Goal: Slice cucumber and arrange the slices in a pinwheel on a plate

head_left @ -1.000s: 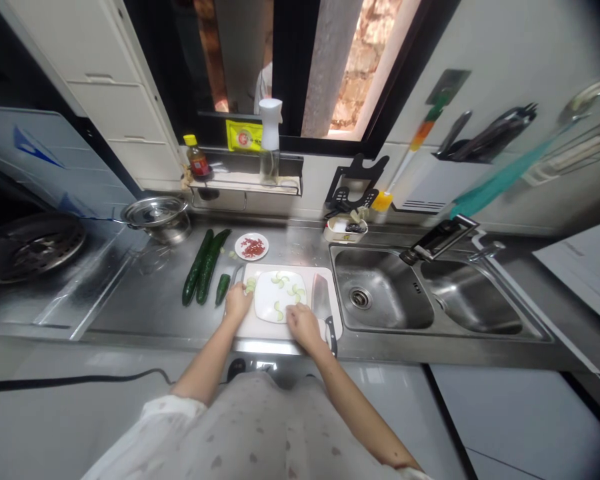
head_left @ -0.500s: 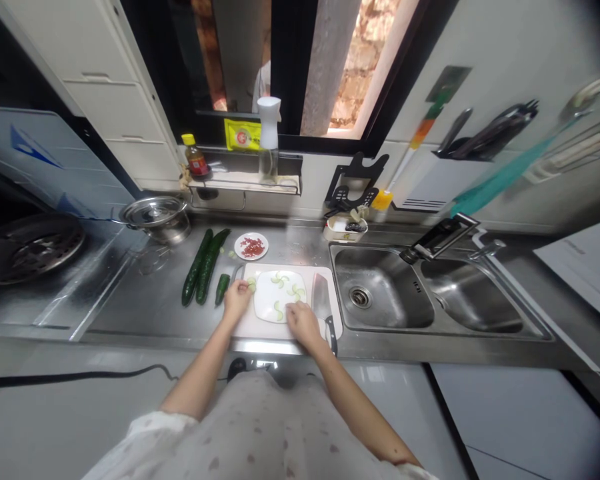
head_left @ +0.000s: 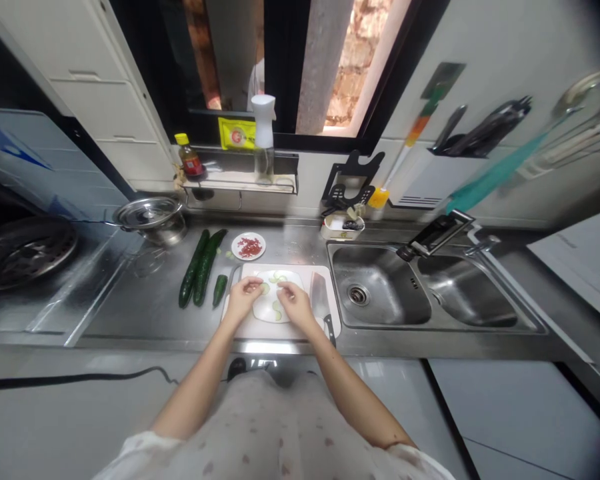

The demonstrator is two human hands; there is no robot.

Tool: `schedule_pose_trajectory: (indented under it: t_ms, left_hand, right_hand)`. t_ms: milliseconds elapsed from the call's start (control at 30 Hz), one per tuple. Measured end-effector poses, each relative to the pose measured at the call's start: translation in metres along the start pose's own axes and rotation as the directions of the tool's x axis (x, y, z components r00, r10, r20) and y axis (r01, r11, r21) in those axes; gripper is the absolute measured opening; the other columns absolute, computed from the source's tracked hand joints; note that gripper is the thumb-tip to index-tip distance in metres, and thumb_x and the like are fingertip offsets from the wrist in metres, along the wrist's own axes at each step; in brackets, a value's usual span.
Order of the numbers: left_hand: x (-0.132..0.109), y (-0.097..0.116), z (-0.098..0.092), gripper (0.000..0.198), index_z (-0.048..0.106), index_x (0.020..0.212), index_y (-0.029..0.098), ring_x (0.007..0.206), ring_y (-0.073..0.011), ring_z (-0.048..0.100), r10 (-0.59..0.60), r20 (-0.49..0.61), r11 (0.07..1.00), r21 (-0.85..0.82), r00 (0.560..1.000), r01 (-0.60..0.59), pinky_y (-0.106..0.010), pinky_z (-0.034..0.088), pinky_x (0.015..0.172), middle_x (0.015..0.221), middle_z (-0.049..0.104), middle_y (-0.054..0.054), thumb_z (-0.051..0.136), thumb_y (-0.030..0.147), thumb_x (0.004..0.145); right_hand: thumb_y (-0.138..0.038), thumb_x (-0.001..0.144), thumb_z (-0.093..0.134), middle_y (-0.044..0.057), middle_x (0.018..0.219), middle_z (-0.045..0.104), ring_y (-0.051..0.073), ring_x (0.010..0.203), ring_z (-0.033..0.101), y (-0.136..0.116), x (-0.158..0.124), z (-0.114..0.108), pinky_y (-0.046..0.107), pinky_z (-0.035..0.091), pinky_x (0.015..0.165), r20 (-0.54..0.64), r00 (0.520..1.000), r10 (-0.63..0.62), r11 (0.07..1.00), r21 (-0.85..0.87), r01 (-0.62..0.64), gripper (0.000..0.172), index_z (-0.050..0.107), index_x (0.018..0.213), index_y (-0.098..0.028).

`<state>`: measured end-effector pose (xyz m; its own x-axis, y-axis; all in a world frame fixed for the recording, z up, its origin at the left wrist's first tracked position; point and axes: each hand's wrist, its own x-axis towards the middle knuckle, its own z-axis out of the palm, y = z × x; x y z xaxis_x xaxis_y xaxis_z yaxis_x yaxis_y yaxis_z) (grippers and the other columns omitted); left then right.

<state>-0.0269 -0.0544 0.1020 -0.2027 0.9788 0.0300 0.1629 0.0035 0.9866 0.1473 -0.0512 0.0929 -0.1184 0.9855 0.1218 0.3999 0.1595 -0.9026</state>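
Over the left part of a white square plate (head_left: 267,312), my left hand (head_left: 245,298) pinches a pale green cucumber slice (head_left: 265,289). Opposite it, my right hand (head_left: 296,305) hovers above the plate's right side with its fingertips closed together; anything between them is too small to make out. Curved cucumber pieces (head_left: 277,311) lie on the plate, some partly covered by my hands. Under the plate is a white cutting board (head_left: 250,328). A kitchen knife (head_left: 319,293) rests along the board's right side, its black handle towards me.
Two whole cucumbers (head_left: 200,267) and a cut cucumber end (head_left: 220,291) lie left of the board. Behind it stands a small plate of red bits (head_left: 249,247). A double sink (head_left: 380,287) is on the right, a lidded steel pot (head_left: 153,217) at the back left.
My left hand has moved right from the plate's left edge to over the plate, carrying the cucumber slice. My right hand has shifted slightly left and away from me. The view has shifted slightly.
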Motion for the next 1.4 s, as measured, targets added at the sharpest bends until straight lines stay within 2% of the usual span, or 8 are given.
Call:
schedule_pose_trajectory:
  t_ms: [433, 600, 700, 800, 900, 967, 1133, 1400]
  left_hand:
    - [-0.008, 0.017, 0.012, 0.026, 0.067, 0.090, 0.016, 0.070, -0.0130, 0.057, 0.032, 0.093, 0.999, 0.041, 0.995, -0.036, -0.022, 0.044, 0.064, 0.076, 0.064, -0.002, 0.071, 0.032, 0.069]
    - [-0.012, 0.014, 0.014, 0.030, 0.065, 0.087, 0.016, 0.061, -0.0115, 0.055, -0.126, 0.059, 0.992, -0.022, 0.990, 0.127, -0.022, 0.042, 0.060, 0.066, 0.062, -0.001, 0.068, 0.041, 0.071]
    - [-0.016, 0.012, 0.018, 0.037, 0.062, 0.087, 0.015, 0.050, -0.0084, 0.048, -0.290, 0.157, 0.945, -0.108, 0.944, 0.309, -0.018, 0.034, 0.049, 0.061, 0.061, -0.001, 0.063, 0.050, 0.075]
    - [-0.020, 0.012, 0.021, 0.041, 0.057, 0.091, 0.016, 0.045, -0.0061, 0.045, -0.440, 0.301, 0.815, -0.260, 0.846, 0.517, -0.015, 0.022, 0.040, 0.063, 0.062, -0.001, 0.062, 0.054, 0.076]
    - [-0.018, 0.014, 0.022, 0.042, 0.056, 0.099, 0.018, 0.044, -0.0047, 0.046, -0.515, 0.412, 0.639, -0.400, 0.752, 0.657, -0.013, 0.018, 0.037, 0.066, 0.061, 0.000, 0.062, 0.052, 0.077]
    - [-0.015, 0.016, 0.020, 0.041, 0.056, 0.103, 0.018, 0.044, -0.0040, 0.046, -0.522, 0.444, 0.580, -0.441, 0.728, 0.685, -0.012, 0.018, 0.036, 0.066, 0.059, 0.001, 0.064, 0.048, 0.077]
    - [-0.009, 0.019, 0.018, 0.038, 0.060, 0.103, 0.017, 0.046, -0.0025, 0.046, -0.492, 0.442, 0.602, -0.450, 0.750, 0.660, -0.011, 0.018, 0.034, 0.069, 0.056, 0.002, 0.071, 0.034, 0.071]
    - [-0.010, 0.028, 0.014, 0.053, 0.060, 0.110, 0.019, 0.053, -0.0036, 0.049, -0.446, 0.313, 0.716, -0.437, 0.838, 0.544, -0.011, 0.024, 0.038, 0.071, 0.053, 0.003, 0.078, 0.027, 0.061]
  right_hand:
    - [-0.031, 0.082, 0.052, 0.002, 0.079, 0.065, 0.016, 0.077, 0.059, -0.017, 0.011, 0.004, 0.029, 0.046, 0.074, 0.059, 0.998, 0.010, 0.985, 0.170, -0.019, 0.015, 0.061, 0.078, -0.019]
    - [-0.033, 0.082, 0.053, 0.002, 0.080, 0.064, 0.016, 0.078, 0.059, -0.015, 0.011, 0.003, 0.028, 0.046, 0.073, 0.006, 1.000, -0.006, 0.980, 0.200, 0.005, 0.016, 0.060, 0.077, -0.019]
    - [-0.033, 0.082, 0.053, 0.002, 0.080, 0.064, 0.016, 0.077, 0.058, -0.019, 0.011, 0.001, 0.029, 0.046, 0.075, -0.025, 1.000, -0.013, 0.977, 0.214, 0.018, 0.016, 0.060, 0.077, -0.020]
    - [-0.032, 0.082, 0.053, 0.002, 0.080, 0.065, 0.017, 0.077, 0.058, -0.021, 0.011, -0.001, 0.030, 0.046, 0.077, -0.029, 1.000, -0.013, 0.972, 0.233, 0.020, 0.015, 0.061, 0.078, -0.020]
    - [-0.032, 0.082, 0.054, 0.003, 0.083, 0.066, 0.017, 0.080, 0.059, -0.021, 0.009, -0.001, 0.031, 0.046, 0.078, -0.017, 0.999, -0.032, 0.970, 0.241, 0.035, 0.015, 0.063, 0.080, -0.020]
    - [-0.032, 0.082, 0.055, 0.004, 0.085, 0.066, 0.017, 0.081, 0.059, -0.019, 0.008, -0.001, 0.031, 0.046, 0.079, -0.006, 0.999, -0.051, 0.970, 0.239, 0.051, 0.015, 0.065, 0.082, -0.020]
    - [-0.030, 0.082, 0.055, 0.003, 0.084, 0.065, 0.017, 0.081, 0.059, -0.019, 0.007, -0.002, 0.030, 0.046, 0.076, 0.026, 0.996, -0.083, 0.971, 0.228, 0.075, 0.014, 0.065, 0.083, -0.020]
    - [-0.032, 0.083, 0.054, 0.002, 0.081, 0.065, 0.016, 0.078, 0.058, -0.022, 0.003, -0.005, 0.027, 0.045, 0.073, 0.035, 0.996, -0.080, 0.985, 0.158, 0.074, 0.016, 0.063, 0.080, -0.020]
